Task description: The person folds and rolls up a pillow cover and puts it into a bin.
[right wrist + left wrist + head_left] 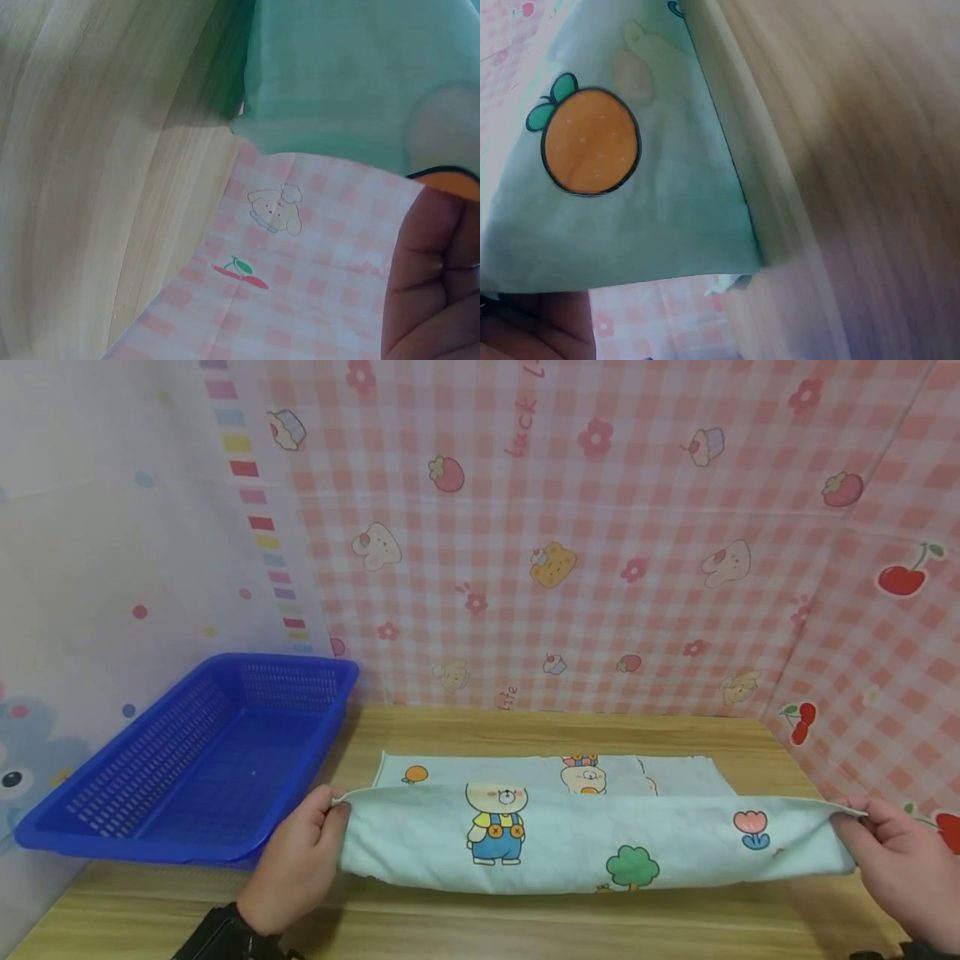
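Note:
A pale mint cloth (570,835) printed with bears, a tree and a tulip stretches between both hands, its near part lifted off the table and folded over. Behind the raised edge, the far part of the cloth lies on the wood. The left hand (300,852) pinches the left corner between thumb and fingers. At the opposite corner, the right hand (896,860) pinches the edge the same way. In the left wrist view the hanging cloth (652,232) shows an orange print. The right wrist view shows curled fingers (427,277) beside the cloth's edge (330,97).
A blue plastic basket (225,827) with slotted sides stands on the left of the wooden table (420,927). Pink checked fabric (480,527) hangs behind and to the right, and a white printed sheet (97,568) covers the left side.

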Motion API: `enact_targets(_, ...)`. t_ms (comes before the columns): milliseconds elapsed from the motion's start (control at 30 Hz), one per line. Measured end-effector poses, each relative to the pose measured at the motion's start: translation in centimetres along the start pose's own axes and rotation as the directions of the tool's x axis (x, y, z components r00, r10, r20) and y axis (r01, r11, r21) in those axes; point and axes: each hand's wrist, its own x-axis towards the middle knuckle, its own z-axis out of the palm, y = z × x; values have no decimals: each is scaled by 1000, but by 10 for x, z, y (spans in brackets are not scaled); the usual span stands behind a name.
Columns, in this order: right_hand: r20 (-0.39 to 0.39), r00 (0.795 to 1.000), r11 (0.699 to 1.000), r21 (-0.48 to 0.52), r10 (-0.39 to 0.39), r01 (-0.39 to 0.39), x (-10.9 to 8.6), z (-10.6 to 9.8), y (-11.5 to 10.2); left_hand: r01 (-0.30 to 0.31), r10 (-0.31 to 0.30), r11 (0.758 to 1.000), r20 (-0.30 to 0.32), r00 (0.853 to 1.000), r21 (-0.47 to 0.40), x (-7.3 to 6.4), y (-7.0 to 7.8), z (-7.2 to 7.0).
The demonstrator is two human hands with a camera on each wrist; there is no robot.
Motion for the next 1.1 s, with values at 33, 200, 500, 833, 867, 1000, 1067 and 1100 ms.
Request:
enact_targets(33, -1, 1000, 999, 32, -6, 6, -1, -1, 2, 3, -3, 1000, 2, 1000, -8, 0, 1, -1)
enact_targets(200, -33, 997, 963, 257, -69, 76, -3, -9, 11, 14, -13, 998, 17, 1000, -68, -2, 6, -6)
enact_targets(500, -67, 996, 989, 125, -66, 74, 7, -1, 2, 44, -42, 993, 24, 999, -111, 11, 8, -3)
enact_targets(833, -79, 995, 992, -105, 68, -76, 20, 10, -15, 57, -56, 996, 26, 998, -62, 32, 9, 8)
enact_targets(867, -85, 994, 990, -113, 73, -82, 22, 12, -15, 63, -61, 996, 35, 998, -58, 34, 9, 9)
enact_targets(1000, -88, 990, 984, -131, 113, -124, 30, 16, -16, 93, -91, 995, 58, 994, -30, 40, 7, 13)
enact_targets(1067, -73, 988, 981, -128, 140, -148, 33, 18, -16, 101, -100, 995, 57, 993, -16, 42, 6, 15)
enact_targets(1100, -67, 986, 978, -136, 150, -158, 34, 18, -16, 103, -103, 995, 55, 993, -9, 42, 5, 16)
